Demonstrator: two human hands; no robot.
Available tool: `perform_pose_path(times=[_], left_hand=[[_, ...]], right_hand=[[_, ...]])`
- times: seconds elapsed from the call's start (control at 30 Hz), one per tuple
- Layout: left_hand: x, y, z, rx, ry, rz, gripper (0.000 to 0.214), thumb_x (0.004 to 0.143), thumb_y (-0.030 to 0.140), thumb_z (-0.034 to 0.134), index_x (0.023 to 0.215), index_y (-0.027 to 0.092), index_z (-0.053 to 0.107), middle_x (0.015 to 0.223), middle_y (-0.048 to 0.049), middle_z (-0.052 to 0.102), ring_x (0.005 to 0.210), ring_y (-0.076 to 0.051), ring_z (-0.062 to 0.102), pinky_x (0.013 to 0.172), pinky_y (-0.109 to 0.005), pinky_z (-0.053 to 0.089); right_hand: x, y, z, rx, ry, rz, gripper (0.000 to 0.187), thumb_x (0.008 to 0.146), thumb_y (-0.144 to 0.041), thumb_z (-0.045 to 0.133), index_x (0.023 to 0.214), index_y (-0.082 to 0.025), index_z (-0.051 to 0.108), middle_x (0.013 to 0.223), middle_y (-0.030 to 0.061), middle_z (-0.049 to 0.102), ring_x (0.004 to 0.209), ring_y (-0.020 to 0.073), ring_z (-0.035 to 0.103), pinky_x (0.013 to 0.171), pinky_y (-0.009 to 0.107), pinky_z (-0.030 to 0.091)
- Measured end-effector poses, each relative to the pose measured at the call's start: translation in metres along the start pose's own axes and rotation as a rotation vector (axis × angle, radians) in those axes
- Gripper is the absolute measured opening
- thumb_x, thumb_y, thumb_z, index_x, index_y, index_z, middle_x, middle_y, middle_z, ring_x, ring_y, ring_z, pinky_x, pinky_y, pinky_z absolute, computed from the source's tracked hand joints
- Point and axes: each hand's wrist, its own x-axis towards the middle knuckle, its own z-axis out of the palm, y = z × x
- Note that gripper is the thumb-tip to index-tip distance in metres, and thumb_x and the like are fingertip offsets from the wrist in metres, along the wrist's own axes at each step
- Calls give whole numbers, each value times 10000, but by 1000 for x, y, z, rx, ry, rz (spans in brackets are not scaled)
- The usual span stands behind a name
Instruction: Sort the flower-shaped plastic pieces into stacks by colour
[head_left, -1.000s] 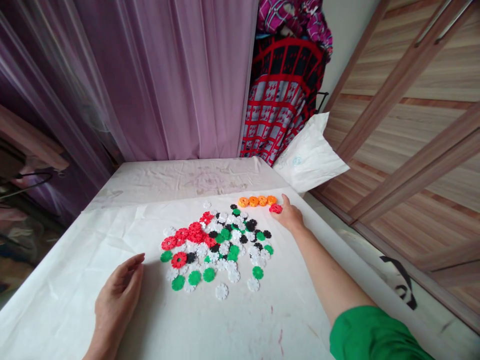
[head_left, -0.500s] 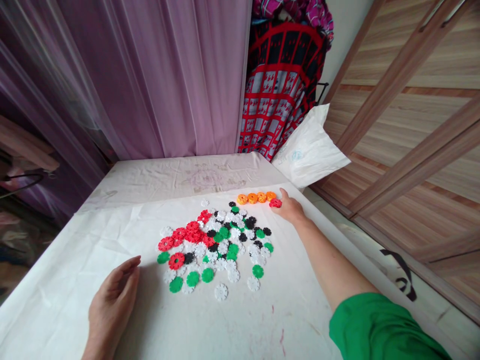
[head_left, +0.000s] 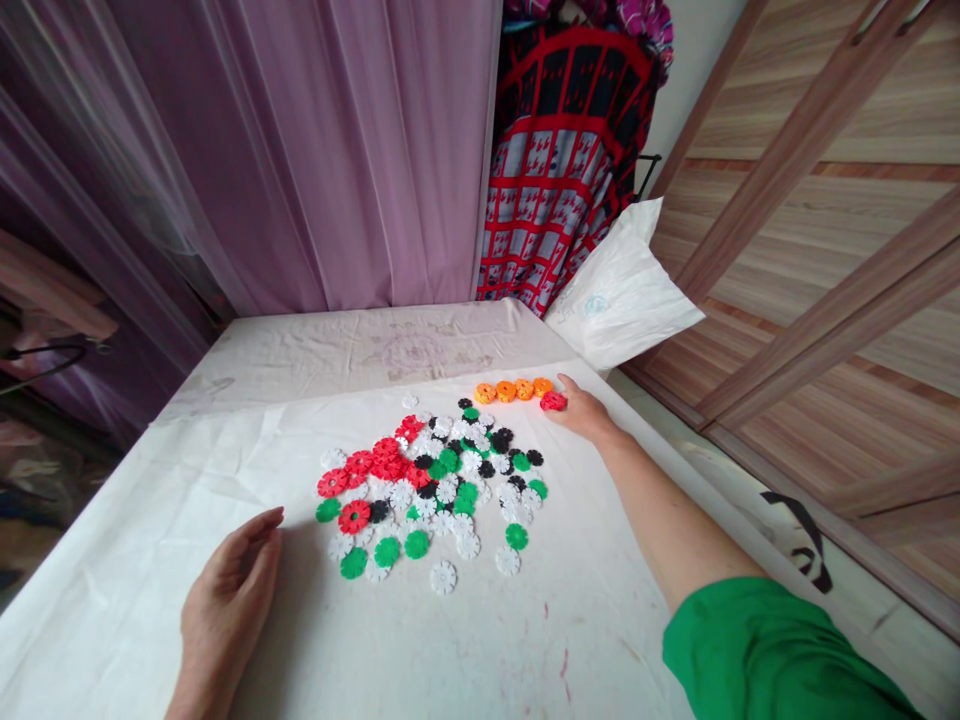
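Observation:
My right hand reaches to the far right of the table, its fingers around a small stack of red notched plastic discs. That stack sits just in front of the rightmost of several orange disc stacks standing in a row. Left of my right hand spreads a loose pile of notched discs: red discs, green discs, white discs and black discs. My left hand rests on its side at the pile's left, fingers loosely bent, thumb apart, nothing in it.
A white sheet covers the table, with a patterned cloth at its far end. A white bag leans at the far right corner. Purple curtains hang behind, and a wooden wardrobe stands to the right.
The view has shifted very slightly. Both hands and the discs keep almost the same places, with my right hand still at the red stack.

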Motion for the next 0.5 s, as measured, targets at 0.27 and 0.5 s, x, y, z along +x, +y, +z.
perform_pose_path(times=[0.27,0.5], left_hand=[[1,0,1,-17,-17,-14,457,691,557,549,986,247,707,1001,-44,769,903,-249,724,839,-369,591],[0,2,1,-22,-24,-18,443,696,549,546,973,239,701,995,-57,765,898,-256,723,842,-383,593]], right_hand=[[-22,-9,9,117,82,98,759,838,-511,601,1487,-209,348,1298,106,638,1158,267,599,952,360,452],[-28,-21,14,82,153,164,664,886,-481,524,1464,-178,402,1276,126,656,1165,287,594,965,377,440]])
